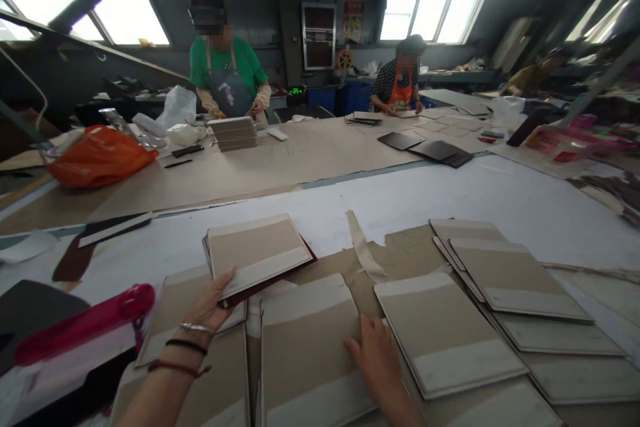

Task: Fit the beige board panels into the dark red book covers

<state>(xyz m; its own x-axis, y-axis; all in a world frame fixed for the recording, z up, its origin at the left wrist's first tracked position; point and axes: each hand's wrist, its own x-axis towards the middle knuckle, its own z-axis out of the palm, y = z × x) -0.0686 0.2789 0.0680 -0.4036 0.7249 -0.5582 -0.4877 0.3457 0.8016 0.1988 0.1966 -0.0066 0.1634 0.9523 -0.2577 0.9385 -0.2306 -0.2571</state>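
Note:
My left hand (215,300) is closed on the near left corner of a few stacked beige panels (260,253) with pale bands along their edges. A dark red edge shows beneath them. These panels are tilted above other beige panels (180,307). At centre front lies another beige panel (310,347). My right hand (377,360) is at its right edge, thumb on top and the other fingers bent along the side, their tips partly hidden. Just right of that hand lies a further beige panel (445,333). Bracelets circle my left wrist.
Overlapping panels (520,273) fan out at right. A pink case (90,323) lies at left. Across the table are an orange bag (100,157), a panel stack (234,133) and dark panels (440,152). Two people (230,73) (400,80) work at the far side.

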